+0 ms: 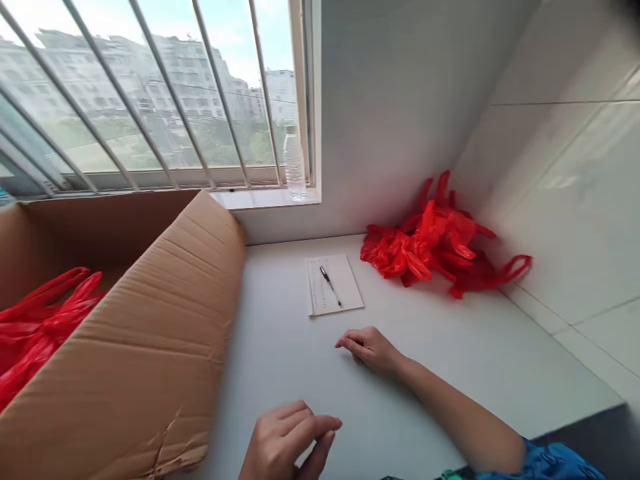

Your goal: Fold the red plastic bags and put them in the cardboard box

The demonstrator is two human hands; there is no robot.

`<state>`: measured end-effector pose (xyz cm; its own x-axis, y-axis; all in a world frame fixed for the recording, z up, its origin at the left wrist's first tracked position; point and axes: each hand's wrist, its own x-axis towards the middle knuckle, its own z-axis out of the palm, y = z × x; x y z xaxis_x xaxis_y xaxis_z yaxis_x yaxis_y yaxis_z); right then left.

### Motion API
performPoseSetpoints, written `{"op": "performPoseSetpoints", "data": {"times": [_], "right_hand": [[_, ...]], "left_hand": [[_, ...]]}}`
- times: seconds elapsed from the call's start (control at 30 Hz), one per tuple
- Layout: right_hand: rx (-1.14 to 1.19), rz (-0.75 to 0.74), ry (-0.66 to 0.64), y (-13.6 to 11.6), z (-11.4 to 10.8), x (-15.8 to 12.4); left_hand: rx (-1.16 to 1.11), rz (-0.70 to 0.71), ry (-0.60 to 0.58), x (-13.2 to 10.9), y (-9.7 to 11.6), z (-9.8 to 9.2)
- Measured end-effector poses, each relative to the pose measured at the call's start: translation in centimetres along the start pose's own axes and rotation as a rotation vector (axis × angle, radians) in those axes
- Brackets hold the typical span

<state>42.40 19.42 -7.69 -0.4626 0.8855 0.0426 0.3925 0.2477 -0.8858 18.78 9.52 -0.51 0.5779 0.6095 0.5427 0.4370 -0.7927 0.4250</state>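
Low in the view, my left hand [293, 440] hovers over the white tabletop [280, 360] with its fingers curled and the thumb close to the index fingertip. Nothing shows between them. My right hand [370, 350] rests at the table, fingers bent together and pointing left, also with nothing visible in it. Just beyond it lies a notepad [350, 287] with handwriting down its left side. A black and clear pen [331, 286] lies slantwise on the page, touched by neither hand.
A large open cardboard box [150, 347] stands at the left, with red plastic bags [47, 327] inside. More red plastic bags [440, 240] are heaped in the back right corner against the walls. A clear plastic bottle [294, 163] stands on the sill of the barred window.
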Motion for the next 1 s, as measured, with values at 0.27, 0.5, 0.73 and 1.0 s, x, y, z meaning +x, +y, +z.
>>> {"op": "performPoseSetpoints", "data": {"times": [0.27,0.5,0.73,1.0], "right_hand": [[-0.168,-0.049,0.451,-1.8,-8.8,-0.4],[-0.35,0.039,0.58,-1.3,-15.3,4.0],[-0.435,0.331,0.575,0.5,-19.2,10.2],[-0.36,0.403,0.593,1.0,-19.2,11.7]], "left_hand": [[0.02,-0.127,-0.129,1.0,-5.8,3.5],[-0.111,-0.328,-0.182,-0.1,-8.2,4.3],[-0.144,-0.369,-0.201,-0.3,-8.7,4.3],[-0.152,-0.415,-0.24,-0.2,-8.5,4.3]]}}
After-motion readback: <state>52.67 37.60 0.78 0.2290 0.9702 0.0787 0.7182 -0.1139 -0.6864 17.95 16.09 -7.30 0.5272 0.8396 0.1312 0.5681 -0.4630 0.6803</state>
